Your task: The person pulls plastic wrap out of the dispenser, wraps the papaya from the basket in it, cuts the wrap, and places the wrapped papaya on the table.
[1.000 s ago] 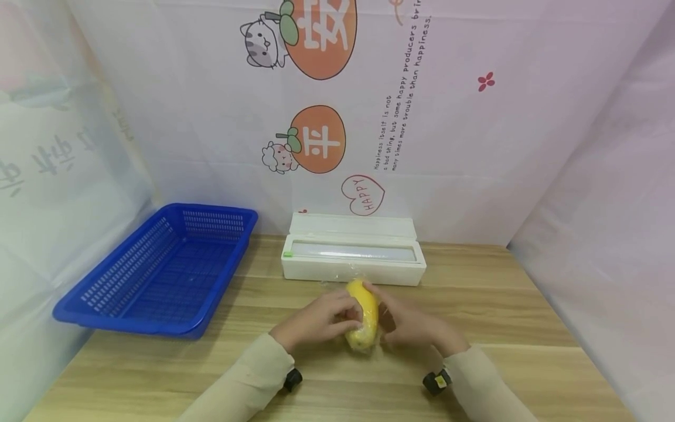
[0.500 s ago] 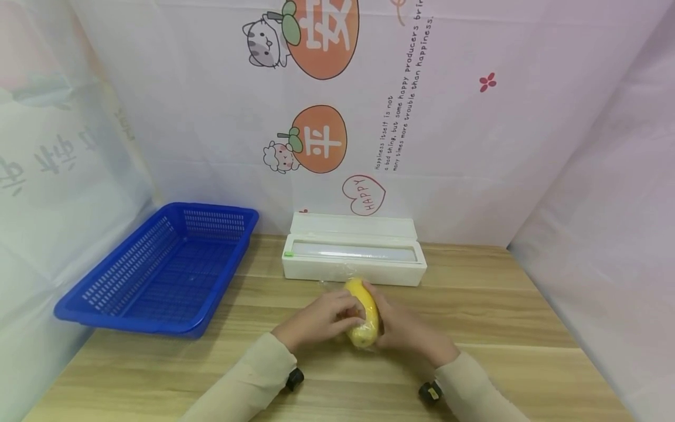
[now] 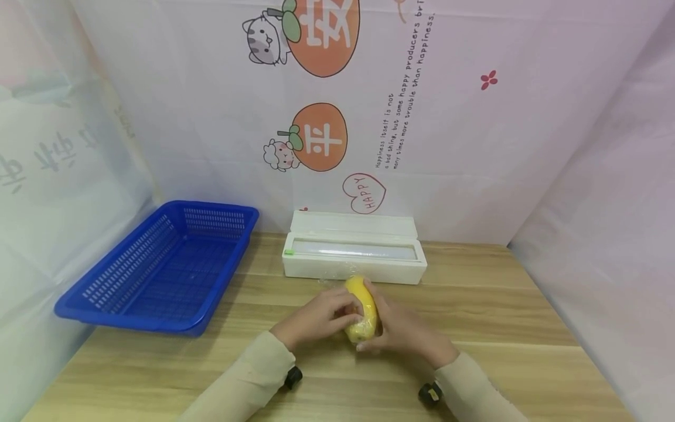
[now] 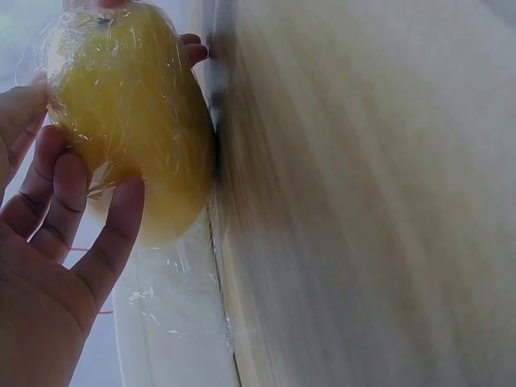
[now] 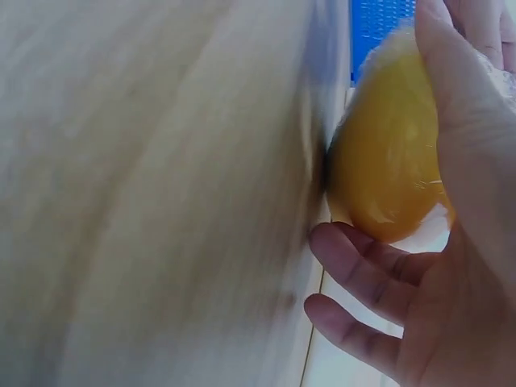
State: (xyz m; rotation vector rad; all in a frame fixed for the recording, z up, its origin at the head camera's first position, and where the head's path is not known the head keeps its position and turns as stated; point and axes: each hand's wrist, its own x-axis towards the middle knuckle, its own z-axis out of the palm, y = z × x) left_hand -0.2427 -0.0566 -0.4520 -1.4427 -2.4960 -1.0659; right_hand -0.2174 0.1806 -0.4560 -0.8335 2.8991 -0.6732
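A plump, oblong yellow fruit (image 3: 364, 302) wrapped in clear cling film (image 4: 121, 89) lies on the table between my two hands. From the left, my left hand (image 3: 321, 316) holds it, with bent fingertips on the film over its upper left side. My right hand (image 3: 406, 328) grips its right side, the thumb around the near end and the fingers toward the far end. Shiny creases of film cover the fruit in the left wrist view. In the right wrist view, my right thumb crosses the fruit (image 5: 387, 153), while the lower fingers sit beneath it.
Just behind the fruit stands a white cling film box (image 3: 353, 271) with its lid raised and a roll inside. A blue plastic basket (image 3: 211, 293) is at the left. Printed white cloth (image 3: 448, 193) walls in the wooden table (image 3: 506, 328).
My right hand has come in from slightly apart to close around the fruit, its thumb now at the near end. My left hand stays at the left side; the fruit has shifted slightly.
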